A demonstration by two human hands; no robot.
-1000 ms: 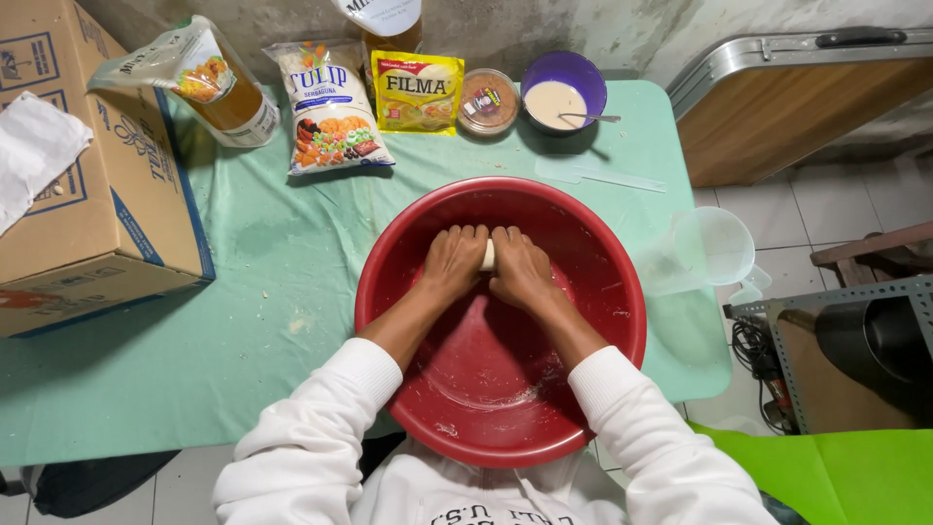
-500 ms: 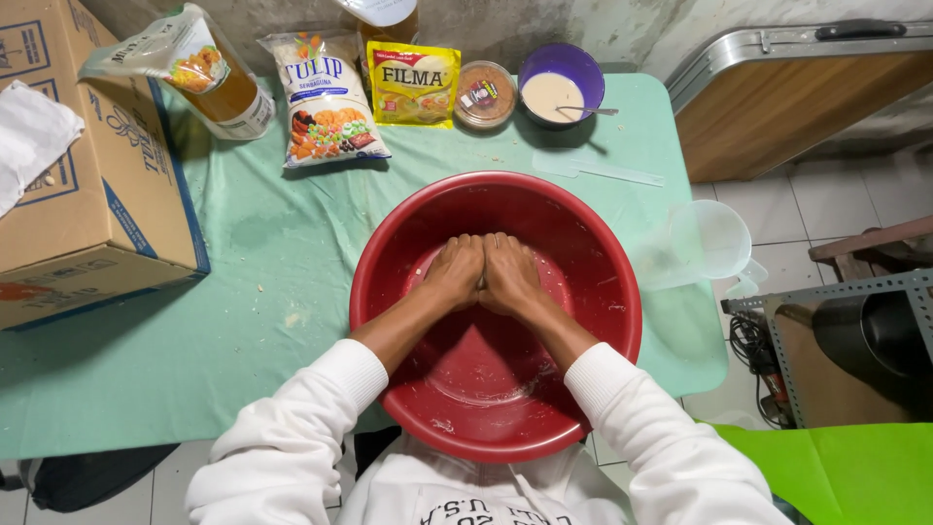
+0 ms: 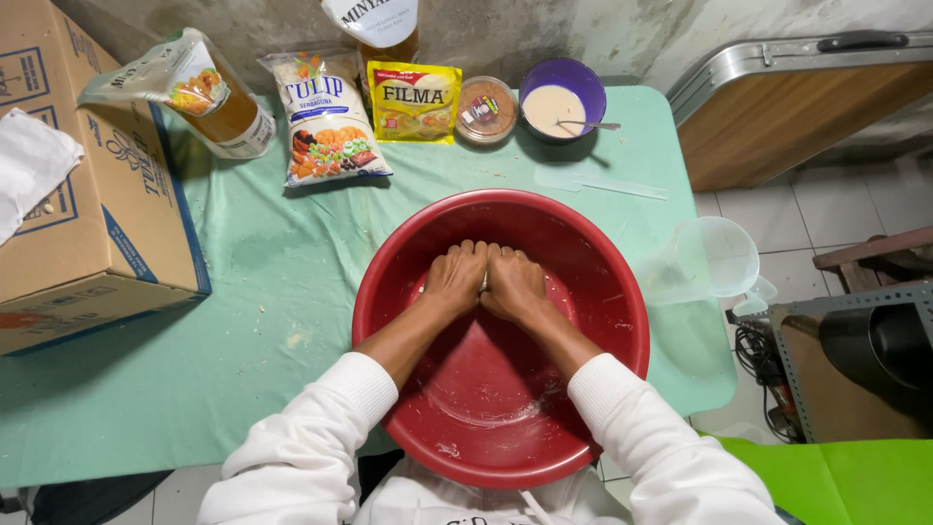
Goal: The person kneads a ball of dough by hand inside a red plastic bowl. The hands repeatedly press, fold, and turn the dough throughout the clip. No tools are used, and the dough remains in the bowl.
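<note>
Since a second ago your hands have slid a little toward your body inside the red basin [image 3: 593, 389], and the pale lump that showed between the fingertips is now almost hidden. Your left hand [image 3: 455, 280] and right hand [image 3: 513, 284] lie knuckles up, side by side and touching, fingers curled down and closed over a small pale piece of dough [image 3: 484, 281], of which only a sliver shows in the seam between them. Both hands rest against the basin's inner wall on its far side; pale smears mark the basin's floor nearer your body. The basin sits on a table under a pale green cloth [image 3: 253, 321]. Beyond the basin, along the wall, stand a purple bowl [image 3: 564, 87] of creamy liquid with a spoon in it, a small round lidded tub [image 3: 486, 109], a yellow sachet [image 3: 414, 101], a white printed packet [image 3: 327, 119] and a pouch of amber oil [image 3: 204, 95] lying tilted. A clear flat spatula [image 3: 601, 183] lies between the basin and the purple bowl. A clear plastic jug [image 3: 717, 259] stands just right of the basin at the table's edge. A cardboard box [image 3: 87, 214] stands well left of the basin. Right of the basin the floor is tiled, with a wood-sided case [image 3: 807, 107] standing on it.
</note>
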